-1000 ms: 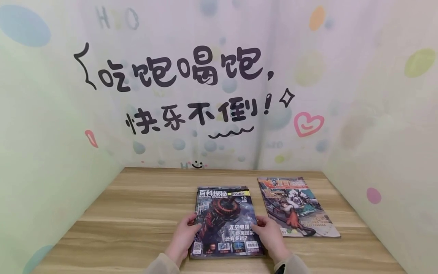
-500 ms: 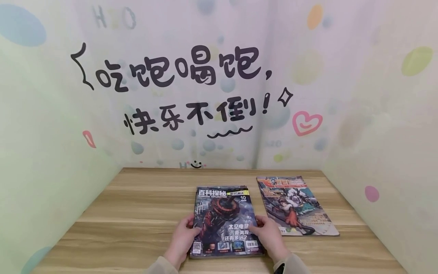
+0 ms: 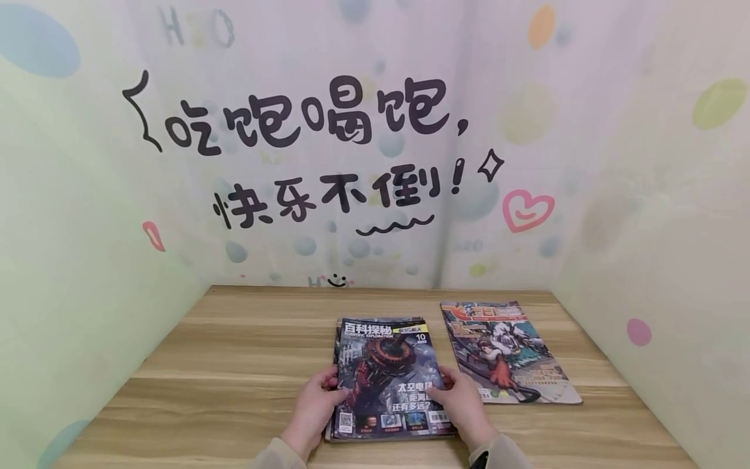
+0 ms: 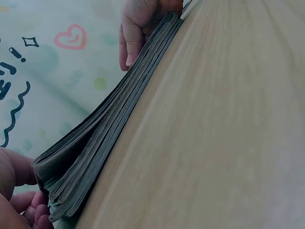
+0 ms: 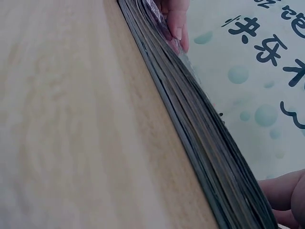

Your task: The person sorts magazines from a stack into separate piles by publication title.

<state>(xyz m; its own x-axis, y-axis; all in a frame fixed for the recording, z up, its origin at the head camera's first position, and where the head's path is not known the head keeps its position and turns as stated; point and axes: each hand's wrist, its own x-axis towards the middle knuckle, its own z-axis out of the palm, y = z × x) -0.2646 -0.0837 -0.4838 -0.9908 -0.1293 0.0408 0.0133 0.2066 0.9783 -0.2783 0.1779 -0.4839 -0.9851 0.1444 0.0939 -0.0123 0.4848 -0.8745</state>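
A dark-covered magazine (image 3: 387, 371) with a red mechanical ring on its front lies on top of a small stack near the table's front. Edges of the magazines below (image 3: 335, 348) show at the left and top. At the stack's left side, my left hand (image 3: 310, 410) grips it, thumb on the cover. On the opposite edge my right hand (image 3: 465, 407) holds it the same way. The left wrist view shows the upper pages (image 4: 71, 143) bowed up, with a gap beneath, near the left fingers (image 4: 24, 167). From the right wrist, the stacked page edges (image 5: 190, 114) appear close together.
A second colourful comic-style magazine (image 3: 510, 355) lies flat to the right, partly behind the right hand. The wooden table (image 3: 234, 352) extends to the left, bounded by patterned curtain walls (image 3: 351, 260) behind and at the sides.
The top magazine has slid slightly right over the ones below, baring more of their left edge. Both hands keep their hold at the sides. The comic-style magazine has stayed put.
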